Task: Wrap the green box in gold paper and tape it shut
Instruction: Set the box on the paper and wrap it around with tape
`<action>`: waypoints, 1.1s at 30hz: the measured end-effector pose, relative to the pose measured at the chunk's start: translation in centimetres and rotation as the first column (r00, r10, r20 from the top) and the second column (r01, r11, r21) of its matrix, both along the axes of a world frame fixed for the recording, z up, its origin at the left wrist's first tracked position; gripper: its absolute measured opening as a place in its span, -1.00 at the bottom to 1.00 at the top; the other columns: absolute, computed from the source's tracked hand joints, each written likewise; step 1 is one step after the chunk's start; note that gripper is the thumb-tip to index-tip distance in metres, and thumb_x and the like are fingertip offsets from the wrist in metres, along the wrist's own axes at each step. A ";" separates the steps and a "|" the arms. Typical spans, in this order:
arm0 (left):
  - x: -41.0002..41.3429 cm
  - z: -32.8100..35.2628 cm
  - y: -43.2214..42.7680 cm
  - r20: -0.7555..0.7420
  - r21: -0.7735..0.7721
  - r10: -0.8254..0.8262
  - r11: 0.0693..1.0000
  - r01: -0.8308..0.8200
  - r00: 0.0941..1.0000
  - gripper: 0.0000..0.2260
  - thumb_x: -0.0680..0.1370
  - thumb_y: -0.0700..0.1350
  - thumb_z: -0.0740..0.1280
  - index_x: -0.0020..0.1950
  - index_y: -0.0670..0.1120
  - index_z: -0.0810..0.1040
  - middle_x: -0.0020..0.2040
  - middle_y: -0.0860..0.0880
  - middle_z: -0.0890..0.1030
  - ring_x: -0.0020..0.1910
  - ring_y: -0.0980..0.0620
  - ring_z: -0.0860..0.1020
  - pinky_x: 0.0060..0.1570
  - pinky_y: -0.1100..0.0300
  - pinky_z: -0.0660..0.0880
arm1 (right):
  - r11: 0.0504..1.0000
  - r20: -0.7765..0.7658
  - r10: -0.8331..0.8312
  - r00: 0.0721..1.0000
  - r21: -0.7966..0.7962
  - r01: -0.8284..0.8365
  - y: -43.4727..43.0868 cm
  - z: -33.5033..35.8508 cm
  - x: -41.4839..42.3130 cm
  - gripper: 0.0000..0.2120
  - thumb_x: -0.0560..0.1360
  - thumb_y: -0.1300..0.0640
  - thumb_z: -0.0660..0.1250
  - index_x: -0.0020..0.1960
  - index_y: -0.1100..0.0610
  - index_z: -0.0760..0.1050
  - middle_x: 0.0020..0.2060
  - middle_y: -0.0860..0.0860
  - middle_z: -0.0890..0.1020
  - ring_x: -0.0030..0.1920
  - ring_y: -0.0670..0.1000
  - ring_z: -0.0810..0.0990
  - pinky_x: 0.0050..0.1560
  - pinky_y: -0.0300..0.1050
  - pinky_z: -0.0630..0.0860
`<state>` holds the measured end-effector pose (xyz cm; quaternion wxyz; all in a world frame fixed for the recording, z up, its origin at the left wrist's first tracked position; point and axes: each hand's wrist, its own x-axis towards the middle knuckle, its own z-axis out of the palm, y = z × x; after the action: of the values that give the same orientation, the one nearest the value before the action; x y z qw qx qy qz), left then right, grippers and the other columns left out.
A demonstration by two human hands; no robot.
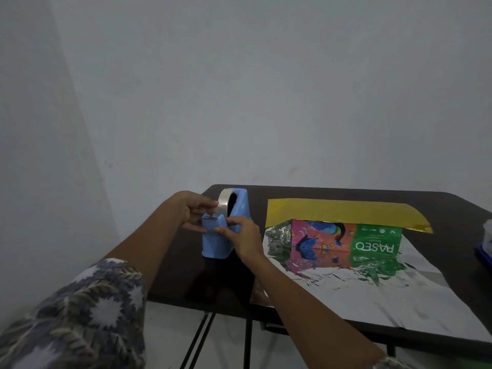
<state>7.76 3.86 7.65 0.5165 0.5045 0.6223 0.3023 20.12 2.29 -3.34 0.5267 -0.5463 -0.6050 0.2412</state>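
Fingers (206, 206) pinch tape (223, 199), grip dispenser (213, 245) (dark table (450, 209), grey wall (266, 89)).

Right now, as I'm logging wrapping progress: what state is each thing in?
green box: on the gold paper, near face uncovered
gold paper: silver side up on the dark table, far edge folded over the box top
blue tape dispenser: upright on the table
tape roll: mounted in the dispenser
left hand: pinching tape at the roll
right hand: gripping the dispenser's front
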 end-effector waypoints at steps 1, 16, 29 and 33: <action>0.0 0.2 -0.1 0.006 -0.002 -0.003 1.000 0.003 1.000 -0.88 0.47 -0.18 0.44 -0.15 -0.21 0.55 -0.16 -0.06 0.61 -0.13 -0.03 0.58 -0.10 -0.11 0.57 | 1.000 0.000 -0.004 1.000 -0.003 0.004 0.0 0.0 -0.1 -0.69 0.42 -0.02 0.44 0.07 0.15 0.62 0.02 0.04 0.64 0.03 0.02 0.58 -0.01 -0.04 0.55; -0.6 -0.3 -1.7 0.196 0.077 0.018 0.996 -0.034 0.980 -0.94 0.47 -0.17 0.42 -0.14 -0.13 0.57 -0.15 -0.01 0.62 0.10 0.05 0.46 -0.16 -0.06 0.55 | 0.994 0.078 -0.101 0.992 -0.038 0.104 -1.8 0.9 -0.2 -0.66 0.44 -0.13 0.38 0.13 0.02 0.60 0.11 0.02 0.61 0.13 0.09 0.54 -0.01 -0.03 0.50; -0.8 -6.0 -4.5 0.423 0.239 0.175 0.925 -0.296 0.889 -0.91 0.45 -0.21 0.44 -0.10 -0.20 0.61 -0.16 -0.09 0.66 -0.10 0.03 0.62 -0.11 0.00 0.55 | 0.989 0.114 -0.119 0.986 -0.076 0.128 -2.7 1.7 -0.5 -0.66 0.45 -0.14 0.35 0.10 0.04 0.61 0.11 0.08 0.61 0.13 0.13 0.54 -0.01 -0.03 0.47; -0.4 -7.7 -5.2 0.472 0.223 0.205 0.913 -0.342 0.857 -0.85 0.46 -0.21 0.43 0.00 -0.23 0.61 -0.13 -0.10 0.66 -0.06 -0.01 0.62 -0.17 0.09 0.53 | 0.989 0.062 -0.107 0.992 -0.093 0.112 -2.3 1.4 -0.4 -0.64 0.43 -0.15 0.38 0.15 0.00 0.59 0.14 0.05 0.60 0.14 0.12 0.54 -0.03 -0.08 0.45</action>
<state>7.32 -1.34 -0.06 0.5120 0.4008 0.5028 0.5696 19.67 0.03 -1.96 0.4949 -0.6102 -0.5762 0.2254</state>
